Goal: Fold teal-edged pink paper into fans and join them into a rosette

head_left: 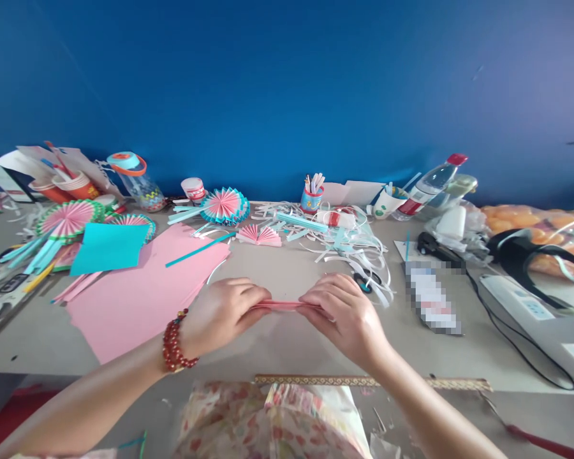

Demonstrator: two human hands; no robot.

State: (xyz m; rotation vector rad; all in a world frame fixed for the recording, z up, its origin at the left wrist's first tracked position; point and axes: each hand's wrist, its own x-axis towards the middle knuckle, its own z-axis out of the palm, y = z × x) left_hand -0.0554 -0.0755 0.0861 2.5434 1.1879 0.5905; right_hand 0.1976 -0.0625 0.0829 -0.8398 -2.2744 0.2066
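Note:
A narrow strip of folded pink paper (pixel 284 305) stretches between my hands, above the front middle of the table. My left hand (pixel 232 306) pinches its left end, thumb below and fingers on top. At the right end, my right hand (pixel 339 306) grips it the same way, and its fingers cover that end. Beyond the strip, a pink pleated paper fan (pixel 259 235) lies spread on the table. Large pink paper sheets (pixel 124 306) lie left of my left hand, with a thin teal strip (pixel 198 249) across them. Scissors (pixel 366 281) rest just beyond my right hand.
White and pale blue paper scraps (pixel 347 245) are heaped at the back. Finished paper rosettes (pixel 224 205) and a teal sheet (pixel 109 247) lie on the left. A tilted plastic bottle (pixel 430 188), a black cable (pixel 497 325) and a power strip (pixel 545 325) occupy the right.

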